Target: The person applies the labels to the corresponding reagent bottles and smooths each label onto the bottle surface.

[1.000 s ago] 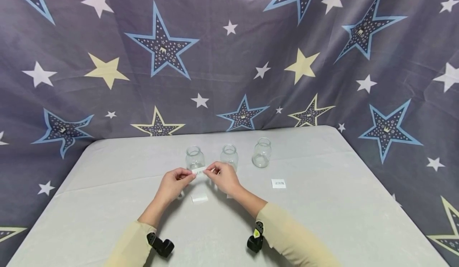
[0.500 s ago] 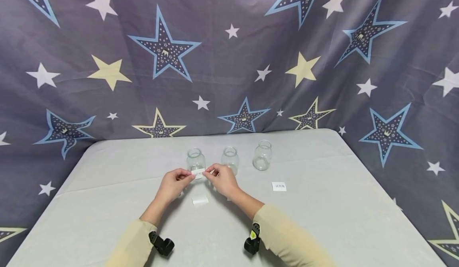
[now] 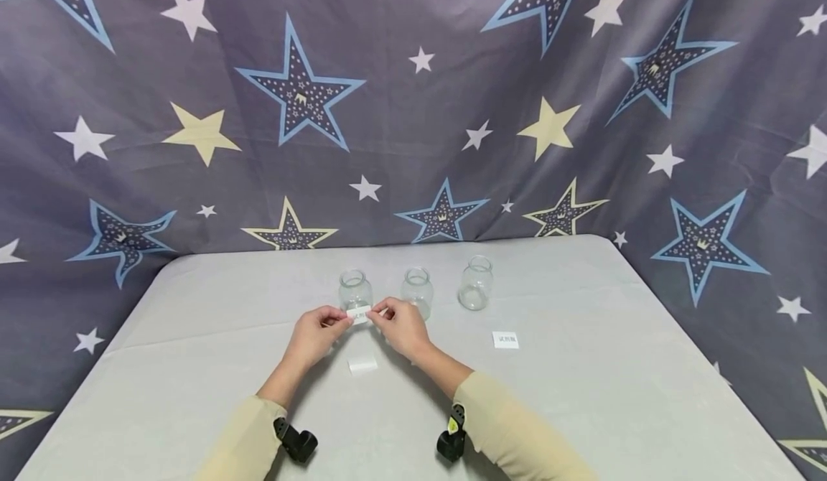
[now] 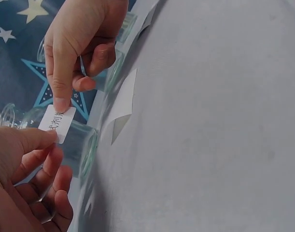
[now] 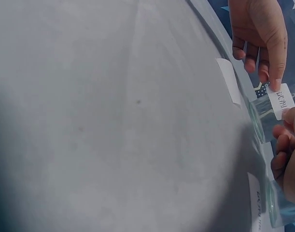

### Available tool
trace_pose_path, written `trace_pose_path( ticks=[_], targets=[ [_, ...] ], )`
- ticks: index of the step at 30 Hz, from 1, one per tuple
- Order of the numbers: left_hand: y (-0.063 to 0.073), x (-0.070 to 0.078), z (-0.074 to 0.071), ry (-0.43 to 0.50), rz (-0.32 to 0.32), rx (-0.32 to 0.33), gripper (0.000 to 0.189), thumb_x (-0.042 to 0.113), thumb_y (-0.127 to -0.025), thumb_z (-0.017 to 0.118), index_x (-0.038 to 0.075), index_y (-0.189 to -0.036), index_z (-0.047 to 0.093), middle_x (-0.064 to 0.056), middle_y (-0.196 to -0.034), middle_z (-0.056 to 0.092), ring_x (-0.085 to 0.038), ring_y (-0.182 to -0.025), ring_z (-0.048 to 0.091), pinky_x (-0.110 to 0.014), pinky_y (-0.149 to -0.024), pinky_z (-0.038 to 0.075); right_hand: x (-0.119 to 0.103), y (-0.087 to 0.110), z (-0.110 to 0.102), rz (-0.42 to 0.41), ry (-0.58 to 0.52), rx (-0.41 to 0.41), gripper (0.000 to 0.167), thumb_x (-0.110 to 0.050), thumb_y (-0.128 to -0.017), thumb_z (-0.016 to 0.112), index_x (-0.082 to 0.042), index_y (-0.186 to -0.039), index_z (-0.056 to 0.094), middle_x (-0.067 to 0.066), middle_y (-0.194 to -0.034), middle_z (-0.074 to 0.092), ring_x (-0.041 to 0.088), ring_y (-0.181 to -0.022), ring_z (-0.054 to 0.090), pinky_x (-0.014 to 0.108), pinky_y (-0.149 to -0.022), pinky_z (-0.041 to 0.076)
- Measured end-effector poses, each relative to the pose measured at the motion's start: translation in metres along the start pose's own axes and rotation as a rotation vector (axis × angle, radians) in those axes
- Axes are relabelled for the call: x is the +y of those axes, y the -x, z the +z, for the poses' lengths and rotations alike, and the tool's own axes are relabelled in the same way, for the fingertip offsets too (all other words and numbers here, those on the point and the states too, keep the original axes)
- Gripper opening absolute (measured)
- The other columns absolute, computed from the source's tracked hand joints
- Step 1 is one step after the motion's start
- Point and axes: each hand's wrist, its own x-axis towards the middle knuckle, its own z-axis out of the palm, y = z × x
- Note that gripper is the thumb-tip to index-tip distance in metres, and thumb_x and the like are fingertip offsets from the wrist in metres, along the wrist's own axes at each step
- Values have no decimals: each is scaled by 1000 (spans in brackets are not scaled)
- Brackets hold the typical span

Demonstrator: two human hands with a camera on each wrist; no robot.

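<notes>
Well, both hands are busy with one small white label [image 3: 358, 314], stretched between them just at the near side of the leftmost jar [image 3: 355, 284], low on the glass. Its long axis runs from left to right, tipped a little upward toward the right, and its printed face looks back at the person; the dark characters are partly covered by fingertips. The left hand [image 3: 313, 337] pinches the left end between thumb and finger, and the right hand [image 3: 402, 329] pinches the right end likewise, so the hands themselves stay apart, joined only by the label. Whether the label's back touches the glass, I can't tell. That jar stands upright, mouth up, as do the middle jar [image 3: 417, 287] and the rightmost jar [image 3: 475, 283], in a row across the pale table [image 3: 581, 402]. Below the hands lies a white slip [image 3: 362, 364], one edge bent, its length also running left to right. Another label [image 3: 505, 340], print up, lies in front of the rightmost jar, and a third label [image 5: 256, 203] near the middle one. Behind it all hangs a star-patterned cloth [image 3: 388, 122].
</notes>
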Motion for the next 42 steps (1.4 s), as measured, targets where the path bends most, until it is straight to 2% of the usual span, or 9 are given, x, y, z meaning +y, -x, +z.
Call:
trace_pose_path(
  ticks=[14, 33, 38, 42],
  targets=[
    [-5, 2, -2, -40, -11, 1, 19, 18, -84, 68, 0, -90, 67, -7, -75, 64, -8, -63, 50, -21, -56, 42, -2, -3, 4, 12, 19, 48, 15, -25, -85, 68, -10, -84, 68, -1, -61, 59, 0, -51, 41, 15, -50, 35],
    [-7, -1, -3, -36, -21, 15, 24, 22, -84, 68, -1, -91, 67, -7, -76, 65, -8, -63, 51, -21, -55, 42, -3, -2, 6, 26, 3, 86, 15, -26, -85, 68, -10, -85, 69, -3, -58, 54, 1, -48, 39, 15, -47, 32],
    [-7, -2, -4, 9, -48, 38, 26, 23, -83, 70, 0, -96, 65, -13, -85, 67, -9, -66, 57, -19, -55, 45, -4, -2, 7, 41, -25, 103, 21, -27, -84, 69, -9, -93, 66, -1, -61, 57, 2, -50, 42, 16, -49, 35],
    [-6, -2, -3, 47, -57, 34, 35, 24, -83, 70, -1, -106, 59, -20, -102, 66, -23, -83, 66, -24, -66, 51, -5, -1, 9, 51, -86, 112, 27, -23, -83, 70, -6, -103, 63, 3, -69, 62, 2, -54, 46, 17, -52, 39]
  ],
)
